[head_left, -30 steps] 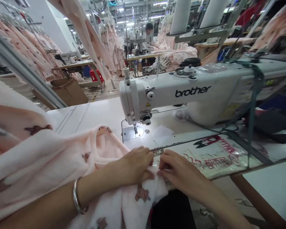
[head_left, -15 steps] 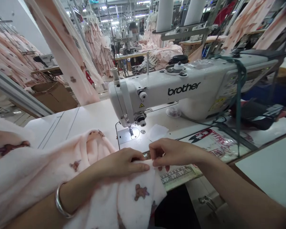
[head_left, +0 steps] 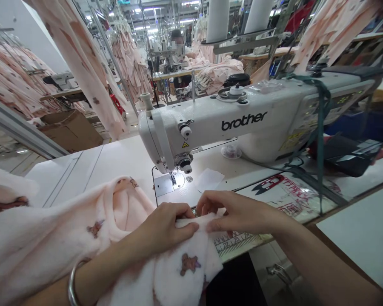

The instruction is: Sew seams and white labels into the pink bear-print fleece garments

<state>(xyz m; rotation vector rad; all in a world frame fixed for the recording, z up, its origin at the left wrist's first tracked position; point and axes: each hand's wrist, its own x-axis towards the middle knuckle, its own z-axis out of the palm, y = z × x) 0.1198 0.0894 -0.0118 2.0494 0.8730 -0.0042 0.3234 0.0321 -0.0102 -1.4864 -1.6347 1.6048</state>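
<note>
A pink fleece garment (head_left: pixel 83 233) printed with small brown bears lies over the near left of the sewing table (head_left: pixel 115 157). My left hand (head_left: pixel 164 227), a silver bangle on its wrist, pinches the garment's edge with its fingers closed. My right hand (head_left: pixel 232 212) grips the same edge just to the right, fingers curled over the fabric. Both hands sit near the table's front edge, a little in front of the needle (head_left: pixel 172 178) of the white Brother sewing machine (head_left: pixel 242 123).
A small white fabric patch (head_left: pixel 207 179) lies right of the needle plate. A ruler strip (head_left: pixel 239 242) runs along the table's front edge. A printed plastic sheet (head_left: pixel 290 195) lies at right. Pink garments hang at left and behind. Another person sits at a far machine (head_left: pixel 178 42).
Both hands have shifted slightly along the garment's edge, and my right hand now lies flatter over the fabric. The view has tilted a little to the right.
</note>
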